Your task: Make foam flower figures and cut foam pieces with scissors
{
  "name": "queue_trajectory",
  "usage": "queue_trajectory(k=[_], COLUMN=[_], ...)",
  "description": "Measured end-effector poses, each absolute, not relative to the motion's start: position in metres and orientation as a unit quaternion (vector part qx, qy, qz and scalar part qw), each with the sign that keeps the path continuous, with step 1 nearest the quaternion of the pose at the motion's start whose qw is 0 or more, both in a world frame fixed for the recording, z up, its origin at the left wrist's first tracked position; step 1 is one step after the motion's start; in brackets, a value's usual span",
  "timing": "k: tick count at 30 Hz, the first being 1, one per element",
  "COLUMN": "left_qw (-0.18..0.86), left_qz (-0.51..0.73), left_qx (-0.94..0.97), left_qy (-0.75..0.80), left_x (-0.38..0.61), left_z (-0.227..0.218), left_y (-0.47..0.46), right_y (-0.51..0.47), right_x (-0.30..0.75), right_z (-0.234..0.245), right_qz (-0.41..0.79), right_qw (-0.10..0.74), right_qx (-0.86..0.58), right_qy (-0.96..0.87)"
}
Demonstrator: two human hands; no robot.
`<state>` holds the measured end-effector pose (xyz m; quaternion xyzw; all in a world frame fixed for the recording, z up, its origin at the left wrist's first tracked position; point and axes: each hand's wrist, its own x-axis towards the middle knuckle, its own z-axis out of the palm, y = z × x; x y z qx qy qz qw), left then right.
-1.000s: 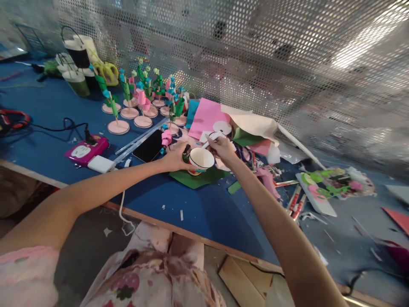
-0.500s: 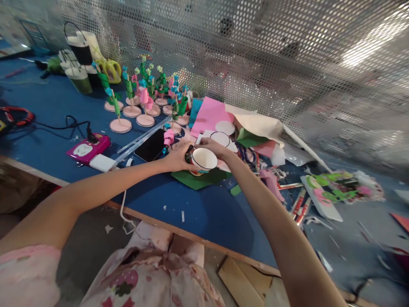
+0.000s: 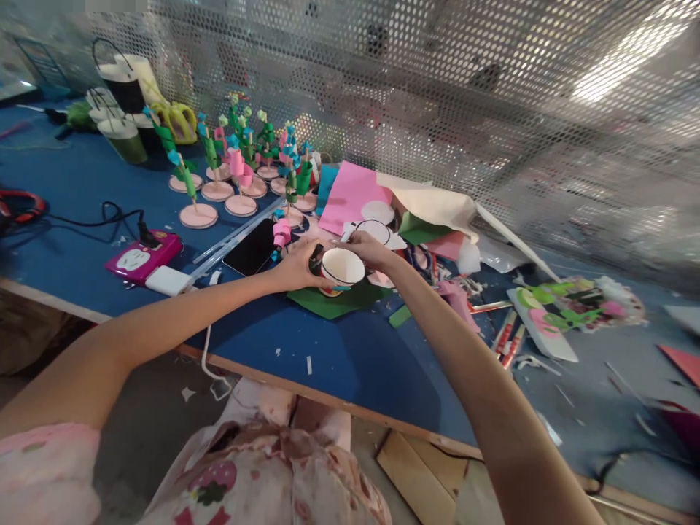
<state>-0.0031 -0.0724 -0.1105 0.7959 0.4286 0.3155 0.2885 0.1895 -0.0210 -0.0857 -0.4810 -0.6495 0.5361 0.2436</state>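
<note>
Fingers and thumb of the left hand (image 3: 298, 266) are curled around the side of a white-lined paper cup (image 3: 343, 267), closed only as far as its width allows, with the cup's mouth turned up and toward the head camera. Bent over the far rim is the right hand (image 3: 370, 249); a slim white piece (image 3: 348, 232) shows right by its fingertips, though whether they pinch it I cannot tell. The cup is over a green sheet (image 3: 327, 305), midway along the worktop (image 3: 350, 372) and set in from its front edge; whether its base touches the sheet is hidden.

Left of the cup lies a black phone (image 3: 249, 249), and farther left, near the front edge, a magenta power socket (image 3: 143, 257) with a white plug (image 3: 168, 281) in it. Toward the back edge stand paper-wrapped sticks (image 3: 236, 162) on round pink bases (image 3: 198, 216), with lidded cups (image 3: 127, 140) nearer the back left corner. Behind the right hand are white cut-outs (image 3: 377, 212) and a pink sheet (image 3: 350, 198). Toward the right edge, a white board (image 3: 550, 343) carries green and pink pieces. Perforated metal (image 3: 415, 95) rises along the back edge.
</note>
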Motion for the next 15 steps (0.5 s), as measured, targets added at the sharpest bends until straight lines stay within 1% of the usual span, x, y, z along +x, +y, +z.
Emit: queue_trajectory(k=[9, 15], left_qw=[0.271, 0.273], left_qz=[0.337, 0.332], left_qx=[0.791, 0.790], left_qy=[0.433, 0.438], left_x=[-0.004, -0.004], left_z=[-0.117, -0.115], left_y=[-0.068, -0.067], right_y=[-0.048, -0.077], right_x=[0.212, 0.220], right_z=[-0.100, -0.108], right_qz=[0.522, 0.476], right_qw=[0.369, 0.411], right_qx=[-0.497, -0.489], right_qy=[-0.587, -0.604])
